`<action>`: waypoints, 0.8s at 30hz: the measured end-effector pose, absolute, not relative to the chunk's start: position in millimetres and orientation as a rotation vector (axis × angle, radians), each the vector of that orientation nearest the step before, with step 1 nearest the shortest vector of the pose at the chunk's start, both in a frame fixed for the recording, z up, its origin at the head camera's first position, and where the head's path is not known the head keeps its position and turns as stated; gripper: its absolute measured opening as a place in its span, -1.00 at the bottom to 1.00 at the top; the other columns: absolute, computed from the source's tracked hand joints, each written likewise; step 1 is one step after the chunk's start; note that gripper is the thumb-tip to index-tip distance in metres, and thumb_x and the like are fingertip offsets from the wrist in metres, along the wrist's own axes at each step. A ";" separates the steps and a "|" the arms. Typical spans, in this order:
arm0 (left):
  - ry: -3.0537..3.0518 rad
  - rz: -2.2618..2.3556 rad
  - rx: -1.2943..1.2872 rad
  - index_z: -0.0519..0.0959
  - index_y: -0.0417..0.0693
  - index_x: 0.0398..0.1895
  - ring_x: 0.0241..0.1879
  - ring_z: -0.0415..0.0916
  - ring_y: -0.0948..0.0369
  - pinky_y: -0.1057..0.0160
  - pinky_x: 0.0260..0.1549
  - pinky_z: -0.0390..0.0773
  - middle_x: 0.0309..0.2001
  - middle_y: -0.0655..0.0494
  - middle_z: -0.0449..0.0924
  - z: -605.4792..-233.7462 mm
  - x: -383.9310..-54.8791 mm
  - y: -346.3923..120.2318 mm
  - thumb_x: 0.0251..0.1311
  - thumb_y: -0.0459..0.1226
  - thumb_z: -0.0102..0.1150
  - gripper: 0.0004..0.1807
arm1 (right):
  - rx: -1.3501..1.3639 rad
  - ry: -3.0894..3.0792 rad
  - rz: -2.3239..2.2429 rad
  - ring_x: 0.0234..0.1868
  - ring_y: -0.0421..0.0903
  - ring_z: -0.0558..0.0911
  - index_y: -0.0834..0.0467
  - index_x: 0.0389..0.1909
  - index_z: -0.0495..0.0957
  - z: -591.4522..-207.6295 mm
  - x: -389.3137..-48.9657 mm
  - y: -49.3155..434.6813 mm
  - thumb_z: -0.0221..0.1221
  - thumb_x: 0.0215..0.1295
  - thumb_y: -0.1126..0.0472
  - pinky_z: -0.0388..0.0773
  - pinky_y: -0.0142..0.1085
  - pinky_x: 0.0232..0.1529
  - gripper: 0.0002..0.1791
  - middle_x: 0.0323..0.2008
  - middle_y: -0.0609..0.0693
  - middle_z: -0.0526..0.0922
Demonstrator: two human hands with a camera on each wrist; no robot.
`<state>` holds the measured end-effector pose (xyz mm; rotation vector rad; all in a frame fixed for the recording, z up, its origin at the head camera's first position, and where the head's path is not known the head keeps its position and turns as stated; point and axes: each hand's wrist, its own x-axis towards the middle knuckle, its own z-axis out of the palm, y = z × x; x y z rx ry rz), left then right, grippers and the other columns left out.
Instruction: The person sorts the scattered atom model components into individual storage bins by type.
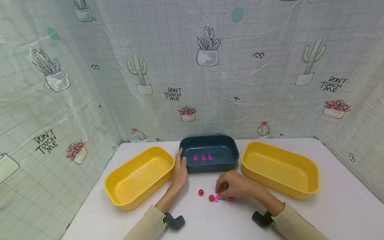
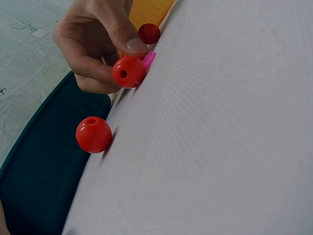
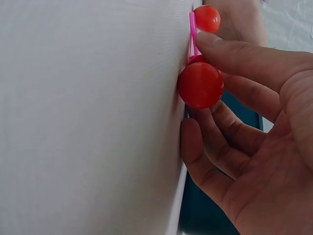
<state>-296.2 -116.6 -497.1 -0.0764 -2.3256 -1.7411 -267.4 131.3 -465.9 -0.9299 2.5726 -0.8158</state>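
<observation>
You're seeing glossy plastic beads (image 2: 93, 137), a smooth plastic pink piece (image 2: 149, 59), smooth plastic trays (image 1: 222, 150) and a matt cloth tabletop (image 2: 220, 147).

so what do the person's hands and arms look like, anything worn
The left hand and right hand wear no gloves. The left sleeve and right sleeve are beige; the right one bears dark marks too small to read. By each cuff sits an elbow-shaped fitting: the left fitting dark grey, the right fitting black.

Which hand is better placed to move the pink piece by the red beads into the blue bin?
Right, I'd judge: the right hand pinches the pink piece beside a red bead. The left hand rests against the blue bin at its left end, farther from that piece.
</observation>
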 end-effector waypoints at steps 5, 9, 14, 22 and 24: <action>-2.327 -1.733 -0.074 0.06 0.09 0.66 0.65 0.00 -0.02 -0.17 0.61 0.00 0.67 0.02 0.01 -496.7 -296.0 -116.5 0.67 -0.14 -0.31 -0.43 | -0.945 2.594 -0.776 -0.36 -0.29 0.54 -0.10 -0.30 0.77 -465.2 -265.9 129.6 0.51 0.15 0.12 0.58 -0.45 -0.31 -0.87 -0.38 -0.30 0.62; -2.329 -1.725 -0.069 0.06 0.09 0.66 0.65 0.01 -0.04 -0.19 0.60 0.01 0.67 0.01 0.02 -497.6 -296.0 -116.4 0.67 -0.14 -0.31 -0.43 | -0.954 2.592 -0.775 -0.36 -0.30 0.53 -0.11 -0.31 0.76 -464.6 -265.0 129.0 0.51 0.15 0.12 0.58 -0.45 -0.32 -0.87 -0.40 -0.29 0.62; -2.335 -1.724 -0.057 0.06 0.13 0.66 0.64 0.02 -0.03 -0.18 0.60 0.02 0.67 0.03 0.02 -498.1 -295.3 -116.3 0.67 -0.12 -0.31 -0.43 | -0.963 2.596 -0.757 -0.36 -0.31 0.53 -0.11 -0.29 0.76 -464.4 -264.7 128.8 0.51 0.16 0.11 0.58 -0.46 -0.31 -0.86 -0.39 -0.30 0.62; -2.340 -1.726 -0.054 0.06 0.13 0.66 0.65 0.01 -0.03 -0.19 0.60 0.01 0.67 0.02 0.01 -496.8 -295.2 -116.4 0.67 -0.13 -0.31 -0.43 | -0.992 2.627 -0.720 -0.36 -0.32 0.52 -0.11 -0.33 0.76 -464.5 -263.3 127.7 0.50 0.16 0.10 0.57 -0.47 -0.30 -0.89 -0.41 -0.31 0.59; -2.341 -1.730 -0.051 0.06 0.14 0.66 0.65 0.00 -0.03 -0.18 0.60 0.01 0.68 0.03 0.01 -496.5 -294.5 -116.3 0.66 -0.13 -0.30 -0.43 | -0.994 2.633 -0.711 -0.36 -0.33 0.52 -0.13 -0.34 0.75 -464.7 -263.1 127.7 0.50 0.17 0.11 0.57 -0.48 -0.31 -0.89 -0.42 -0.31 0.59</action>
